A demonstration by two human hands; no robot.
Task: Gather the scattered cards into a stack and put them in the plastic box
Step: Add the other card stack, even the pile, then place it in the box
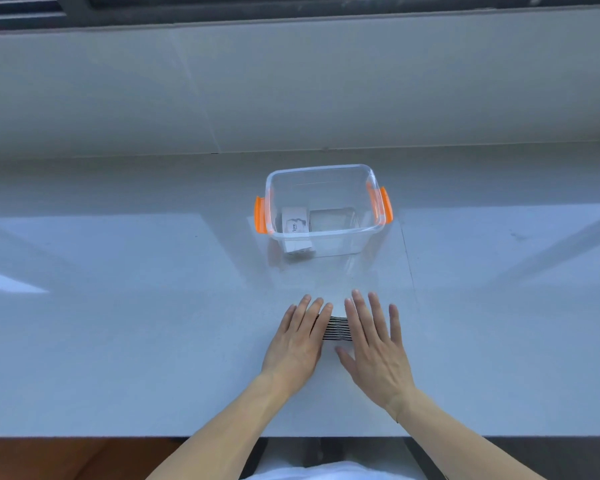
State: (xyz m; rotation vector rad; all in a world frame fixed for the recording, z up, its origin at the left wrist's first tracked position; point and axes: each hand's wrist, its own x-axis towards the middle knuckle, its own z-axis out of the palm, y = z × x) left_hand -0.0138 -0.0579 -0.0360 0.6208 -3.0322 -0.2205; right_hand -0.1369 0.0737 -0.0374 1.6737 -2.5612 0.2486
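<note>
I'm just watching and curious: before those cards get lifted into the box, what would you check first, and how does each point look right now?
1. Cards gathered: the striped cards sit squeezed between both hands, no strays visible on the counter. Ok.
2. Stack squared: edges look fanned, not flush. Not ok.
3. Grip: left hand and right hand lie flat with fingers spread, pressing the sides, not closed around the cards. Not ok yet.
4. Plastic box open: no lid on top. Ok.
5. Room inside: a white card pack sits at the box's left; the right part looks free. Ok.
6. Cards hidden under the palms: cannot tell.
</note>
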